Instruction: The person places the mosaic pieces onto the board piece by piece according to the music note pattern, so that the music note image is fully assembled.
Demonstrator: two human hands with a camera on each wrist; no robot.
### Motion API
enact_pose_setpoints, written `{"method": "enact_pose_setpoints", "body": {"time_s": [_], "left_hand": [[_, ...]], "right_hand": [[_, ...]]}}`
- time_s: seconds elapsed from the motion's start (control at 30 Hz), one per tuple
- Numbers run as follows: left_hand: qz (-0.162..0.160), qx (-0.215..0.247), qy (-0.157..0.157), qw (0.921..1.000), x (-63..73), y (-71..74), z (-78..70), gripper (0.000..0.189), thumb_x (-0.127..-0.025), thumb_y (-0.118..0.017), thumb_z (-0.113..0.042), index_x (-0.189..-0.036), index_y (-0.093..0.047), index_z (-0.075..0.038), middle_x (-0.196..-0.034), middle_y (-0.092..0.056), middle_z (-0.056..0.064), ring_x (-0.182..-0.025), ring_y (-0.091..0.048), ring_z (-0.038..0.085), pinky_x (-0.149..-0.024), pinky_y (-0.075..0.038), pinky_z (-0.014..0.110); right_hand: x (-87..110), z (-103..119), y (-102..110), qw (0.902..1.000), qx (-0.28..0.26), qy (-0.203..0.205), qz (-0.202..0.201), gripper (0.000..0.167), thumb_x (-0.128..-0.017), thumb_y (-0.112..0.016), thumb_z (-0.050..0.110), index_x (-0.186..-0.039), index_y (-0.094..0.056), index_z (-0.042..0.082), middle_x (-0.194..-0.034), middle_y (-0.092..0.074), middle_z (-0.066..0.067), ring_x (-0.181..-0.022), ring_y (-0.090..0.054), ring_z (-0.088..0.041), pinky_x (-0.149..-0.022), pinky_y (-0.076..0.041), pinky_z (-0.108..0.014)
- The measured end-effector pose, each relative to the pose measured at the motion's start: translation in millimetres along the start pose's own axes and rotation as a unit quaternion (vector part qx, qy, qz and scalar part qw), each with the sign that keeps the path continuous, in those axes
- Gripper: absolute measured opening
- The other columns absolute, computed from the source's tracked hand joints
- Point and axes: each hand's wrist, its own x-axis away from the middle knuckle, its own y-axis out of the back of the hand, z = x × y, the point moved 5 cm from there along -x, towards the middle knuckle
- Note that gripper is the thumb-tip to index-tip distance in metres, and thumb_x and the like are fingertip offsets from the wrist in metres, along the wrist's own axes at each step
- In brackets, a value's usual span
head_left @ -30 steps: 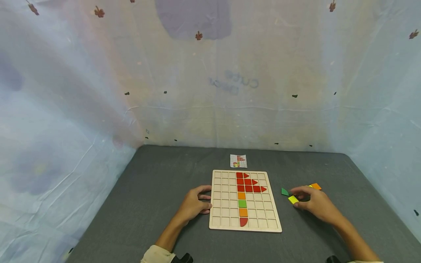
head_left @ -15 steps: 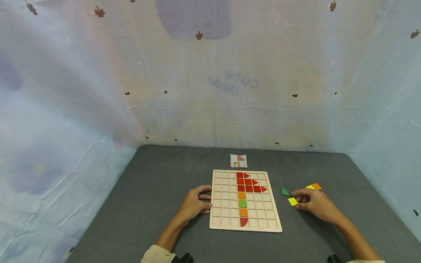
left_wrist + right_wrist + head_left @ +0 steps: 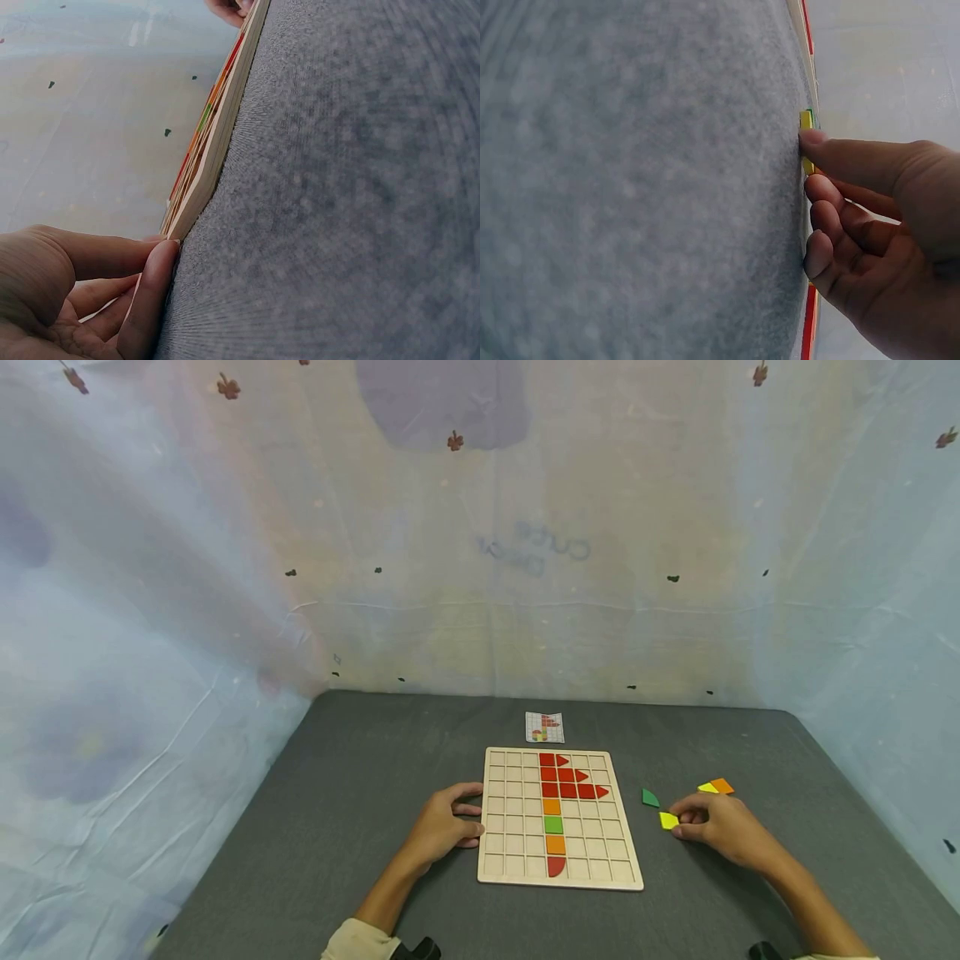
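A yellow square tile (image 3: 668,821) lies on the dark cloth right of the wooden grid board (image 3: 502,843). My right hand (image 3: 720,831) pinches its near corner, and in the right wrist view the thumb (image 3: 829,146) presses the yellow edge while the other fingers curl below. My left hand (image 3: 441,827) rests beside the board's left edge, fingertips and thumb touching it; the left wrist view has thumb and forefinger right at the board's side (image 3: 199,187). A column of red, orange and green tiles fills part of the grid, with rows of red squares ending in red triangles (image 3: 602,791).
A green quarter-round tile (image 3: 649,797) lies between the board and my right hand. Behind that hand are another yellow piece (image 3: 707,787) and an orange tile (image 3: 722,785). A small printed pattern card (image 3: 543,727) lies beyond the board. A patterned curtain (image 3: 480,643) hangs behind the table.
The yellow square has turned slightly in my right fingers, which have shifted a little to the right. More of the yellow piece behind that hand shows. My left hand and the board stay put.
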Motion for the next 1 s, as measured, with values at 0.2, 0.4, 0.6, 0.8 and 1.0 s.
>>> {"method": "enact_pose_setpoints", "body": {"time_s": [0.2, 0.4, 0.6, 0.8, 1.0], "left_hand": [[-0.001, 0.0, 0.001, 1.0, -0.9, 0.5, 0.7, 0.066, -0.087, -0.078, 0.005, -0.149, -0.059, -0.003, -0.12, -0.07, 0.02, -0.092, -0.075, 0.022, -0.069, -0.067, 0.035], [-0.002, 0.0, 0.001, 1.0, -0.8, 0.5, 1.5, 0.066, -0.086, -0.078, 0.005, -0.149, -0.059, -0.003, -0.12, -0.07, 0.021, -0.092, -0.076, 0.022, -0.069, -0.067, 0.035], [-0.002, 0.0, 0.002, 1.0, -0.5, 0.5, 0.8, 0.066, -0.086, -0.079, 0.005, -0.149, -0.059, -0.003, -0.12, -0.07, 0.02, -0.092, -0.076, 0.022, -0.069, -0.067, 0.035], [0.001, 0.001, 0.001, 1.0, -0.1, 0.7, 0.0, 0.066, -0.087, -0.078, 0.005, -0.149, -0.059, -0.003, -0.12, -0.07, 0.021, -0.092, -0.076, 0.022, -0.069, -0.067, 0.035], [0.002, 0.002, 0.001, 1.0, 0.2, 0.3, -0.5, 0.066, -0.087, -0.078, 0.005, -0.149, -0.059, -0.002, -0.12, -0.07, 0.021, -0.093, -0.076, 0.022, -0.069, -0.067, 0.035]], "right_hand": [[0.5, -1, -3, 1.0, 0.002, -0.003, -0.001, 0.021, -0.089, -0.086, 0.023, -0.104, -0.08, 0.009, -0.085, -0.066, 0.005, -0.074, -0.056, -0.001, -0.063, -0.049, -0.024], [0.5, 8, -4, 0.9999, -0.016, 0.0, -0.001, 0.023, -0.089, -0.087, 0.026, -0.104, -0.08, 0.011, -0.088, -0.067, 0.004, -0.076, -0.057, -0.001, -0.064, -0.051, -0.023], [-1.4, 22, -6, 0.9998, -0.021, 0.003, -0.001, 0.025, -0.088, -0.087, 0.026, -0.106, -0.078, 0.011, -0.093, -0.068, 0.003, -0.08, -0.058, -0.003, -0.066, -0.053, -0.023], [-2.6, 39, -12, 0.9994, -0.031, 0.013, 0.01, 0.026, -0.089, -0.087, 0.029, -0.107, -0.078, 0.013, -0.095, -0.068, 0.004, -0.083, -0.059, -0.004, -0.069, -0.053, -0.024], [-6.4, 59, -20, 0.9985, -0.024, 0.047, 0.014, 0.025, -0.089, -0.087, 0.029, -0.107, -0.078, 0.014, -0.093, -0.067, 0.008, -0.083, -0.059, -0.002, -0.07, -0.053, -0.025]]}}
